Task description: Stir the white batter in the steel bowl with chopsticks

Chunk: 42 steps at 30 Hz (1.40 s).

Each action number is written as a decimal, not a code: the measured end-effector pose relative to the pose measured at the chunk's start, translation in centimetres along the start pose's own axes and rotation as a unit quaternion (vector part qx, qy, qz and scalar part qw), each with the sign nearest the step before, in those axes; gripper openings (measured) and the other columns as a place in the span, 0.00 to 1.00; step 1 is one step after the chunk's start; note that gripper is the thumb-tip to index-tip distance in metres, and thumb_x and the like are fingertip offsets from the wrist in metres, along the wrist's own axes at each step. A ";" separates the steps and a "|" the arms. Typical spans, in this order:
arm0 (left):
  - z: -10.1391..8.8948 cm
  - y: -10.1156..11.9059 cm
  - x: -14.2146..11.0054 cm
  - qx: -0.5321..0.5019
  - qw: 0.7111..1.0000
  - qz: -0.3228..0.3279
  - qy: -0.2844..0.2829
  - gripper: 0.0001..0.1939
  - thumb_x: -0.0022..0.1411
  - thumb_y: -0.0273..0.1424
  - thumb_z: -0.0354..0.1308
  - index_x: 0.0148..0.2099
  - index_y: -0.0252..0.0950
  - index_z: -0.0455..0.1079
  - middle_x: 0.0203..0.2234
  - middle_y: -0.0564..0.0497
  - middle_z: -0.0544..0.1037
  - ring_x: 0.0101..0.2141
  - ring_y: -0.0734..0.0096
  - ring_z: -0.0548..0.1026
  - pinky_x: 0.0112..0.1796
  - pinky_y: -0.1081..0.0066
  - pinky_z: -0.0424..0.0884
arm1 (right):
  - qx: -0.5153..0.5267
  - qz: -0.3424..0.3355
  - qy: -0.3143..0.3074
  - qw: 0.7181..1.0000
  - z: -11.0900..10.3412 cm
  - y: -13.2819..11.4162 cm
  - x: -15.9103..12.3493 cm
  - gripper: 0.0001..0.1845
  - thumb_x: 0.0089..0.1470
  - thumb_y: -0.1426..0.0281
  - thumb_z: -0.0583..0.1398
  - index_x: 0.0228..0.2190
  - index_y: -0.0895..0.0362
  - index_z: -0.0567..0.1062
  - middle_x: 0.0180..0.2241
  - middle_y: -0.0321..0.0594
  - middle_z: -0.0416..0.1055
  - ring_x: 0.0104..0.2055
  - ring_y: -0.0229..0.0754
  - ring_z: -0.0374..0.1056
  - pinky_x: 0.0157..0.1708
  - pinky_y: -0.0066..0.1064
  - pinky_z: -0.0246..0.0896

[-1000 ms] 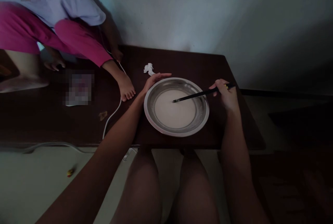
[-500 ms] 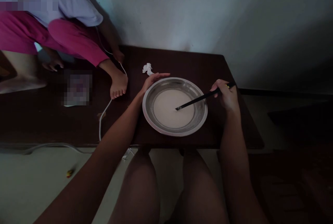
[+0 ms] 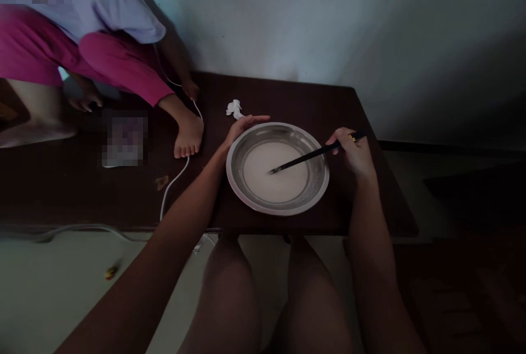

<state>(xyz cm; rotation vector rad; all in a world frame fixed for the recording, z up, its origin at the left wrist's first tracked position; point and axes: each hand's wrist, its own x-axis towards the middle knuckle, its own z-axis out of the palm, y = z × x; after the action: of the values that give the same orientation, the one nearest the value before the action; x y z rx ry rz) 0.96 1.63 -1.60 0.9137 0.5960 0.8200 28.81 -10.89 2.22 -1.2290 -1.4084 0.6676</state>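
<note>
Centrally, a thin steel basin [image 3: 278,206] of white liquid [image 3: 283,181], judged light and spill-prone, is steadied at its rim by the open left hand [image 3: 240,126]; black chopsticks [image 3: 306,156] are pinched in the right hand [image 3: 353,154].

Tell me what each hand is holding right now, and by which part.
The right hand grips dark chopsticks near their upper end, tips in the white liquid. The left hand holds nothing; it rests against the metal bowl's rim.

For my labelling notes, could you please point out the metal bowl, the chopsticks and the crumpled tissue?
metal bowl [image 3: 316,192]: head view, bare near-right rim.
chopsticks [image 3: 306,158]: head view, middle of the dark shaft over the white liquid.
crumpled tissue [image 3: 234,108]: head view, centre of the white wad.
</note>
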 end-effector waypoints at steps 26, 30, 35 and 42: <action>-0.5 -0.2 0.1 0.035 0.999 0.018 -0.012 0.22 0.64 0.38 0.47 0.49 0.30 0.75 0.38 0.44 0.81 0.41 0.61 0.78 0.48 0.63 0.69 | -0.009 -0.004 0.031 0.999 -0.1 -0.2 0.1 0.22 0.54 0.51 0.60 0.20 0.54 0.76 0.15 0.31 0.64 0.19 0.32 0.60 0.23 0.27 0.56; -0.4 -0.1 0.2 0.027 1.000 0.011 -0.010 0.22 0.65 0.37 0.46 0.49 0.30 0.75 0.37 0.44 0.81 0.40 0.62 0.78 0.47 0.63 0.70 | 0.019 -0.012 0.104 0.994 -0.7 0.2 0.2 0.24 0.56 0.53 0.58 0.17 0.55 0.73 0.15 0.32 0.64 0.16 0.30 0.55 0.19 0.27 0.50; -0.4 -0.1 0.1 0.017 1.000 0.010 -0.012 0.21 0.63 0.38 0.48 0.47 0.31 0.76 0.37 0.44 0.81 0.39 0.63 0.78 0.47 0.65 0.69 | 0.019 0.018 -0.034 0.999 0.1 -0.4 -0.2 0.23 0.53 0.51 0.61 0.19 0.55 0.75 0.15 0.31 0.63 0.18 0.31 0.58 0.21 0.27 0.54; -0.6 -0.1 0.3 0.003 1.000 0.008 -0.023 0.20 0.61 0.38 0.51 0.46 0.31 0.77 0.38 0.44 0.81 0.39 0.63 0.78 0.45 0.65 0.70 | -0.005 -0.017 0.104 0.994 -0.7 0.1 0.2 0.22 0.55 0.53 0.60 0.19 0.55 0.76 0.16 0.32 0.65 0.18 0.31 0.57 0.21 0.27 0.53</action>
<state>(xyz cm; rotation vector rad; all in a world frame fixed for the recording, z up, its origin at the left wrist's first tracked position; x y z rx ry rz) 0.75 2.13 -2.05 0.9408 0.5512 0.8098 29.51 -10.78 2.33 -1.2418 -1.2581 0.4937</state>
